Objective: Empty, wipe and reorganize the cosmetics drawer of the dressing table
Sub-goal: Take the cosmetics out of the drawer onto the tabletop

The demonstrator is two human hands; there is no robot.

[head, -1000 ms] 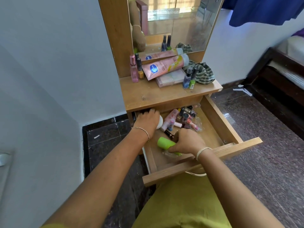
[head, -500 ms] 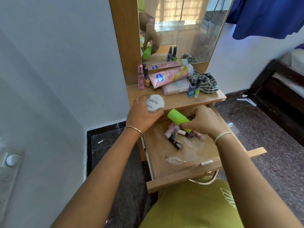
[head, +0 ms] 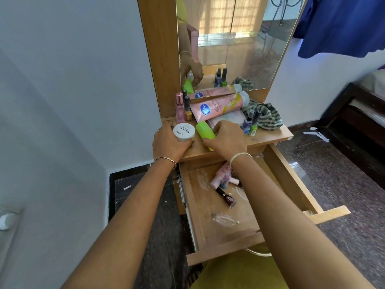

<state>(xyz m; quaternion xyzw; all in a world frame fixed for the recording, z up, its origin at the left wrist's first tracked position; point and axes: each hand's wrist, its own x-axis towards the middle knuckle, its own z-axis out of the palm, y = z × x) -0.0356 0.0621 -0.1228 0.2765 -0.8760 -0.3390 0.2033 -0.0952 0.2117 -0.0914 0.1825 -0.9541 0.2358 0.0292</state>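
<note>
Your left hand (head: 170,143) wraps around a round white plastic jar (head: 184,132), its lid facing up and printed "NAIL POLISH", at the front left corner of the wooden desk (head: 270,137). Just beside it, your right hand (head: 227,139) grasps a lime-green cylindrical bottle (head: 205,132), thumb underneath and fingers curled over the top. The bottle lies tilted, its flat end pointing up and to the left. Jar and bottle sit nearly touching, between your two hands. Whether either rests on the desk cannot be told.

Below your wrists, the wooden cosmetics drawer (head: 291,184) stands pulled out. Toward its back, partly under your right wrist, lies a cluster of small pink tubes (head: 219,177). Just in front of them a dark red nail polish bottle (head: 226,198) lies on its side. Nearer the front is a clear plastic hair clip (head: 225,219).

Behind your hands on the desk, a large pink tube (head: 218,106) lies on its side. A pink perfume bottle (head: 180,108) stands upright to its left, and a green striped cloth (head: 267,115) is bunched to its right.
</note>
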